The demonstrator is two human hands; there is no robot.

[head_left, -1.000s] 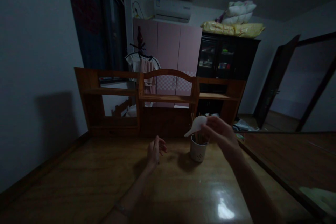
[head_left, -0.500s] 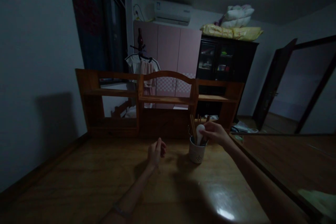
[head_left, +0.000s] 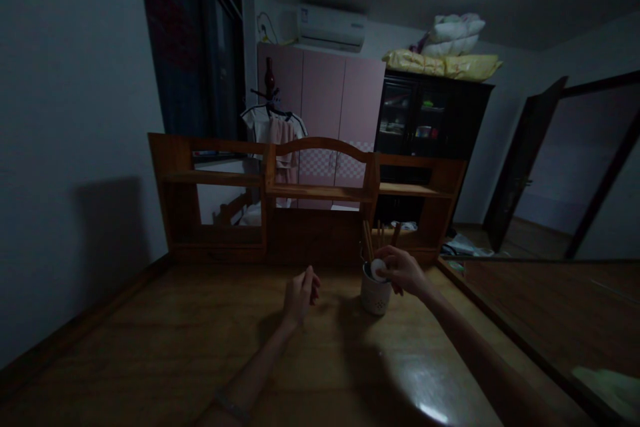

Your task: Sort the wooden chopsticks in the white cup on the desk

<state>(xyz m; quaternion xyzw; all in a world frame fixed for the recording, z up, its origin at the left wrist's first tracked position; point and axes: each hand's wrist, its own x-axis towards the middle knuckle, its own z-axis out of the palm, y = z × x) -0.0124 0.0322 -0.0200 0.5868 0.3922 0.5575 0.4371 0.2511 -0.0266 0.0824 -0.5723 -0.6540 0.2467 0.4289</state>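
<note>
My right hand (head_left: 404, 269) pinches a white spoon (head_left: 379, 270) by its rounded end, right at the mouth of a white utensil holder (head_left: 375, 298). The lower part of the spoon is hidden inside the holder. Several wooden chopsticks (head_left: 369, 241) stand upright in the same holder, which has small holes in its side. To the left, my left hand (head_left: 300, 295) hovers just over the wooden table, its fingers loosely curled and the thumb on top. Nothing shows in it.
The wooden tabletop (head_left: 200, 347) carries a low wooden shelf unit (head_left: 320, 195) along its back edge. A white wall stands close on the left. On the right lies another brown surface (head_left: 540, 300) beyond a raised edge.
My right hand has lowered the white spoon, so less of it stands above the holder's rim. My left hand has stayed nearly in place; the view has shifted slightly.
</note>
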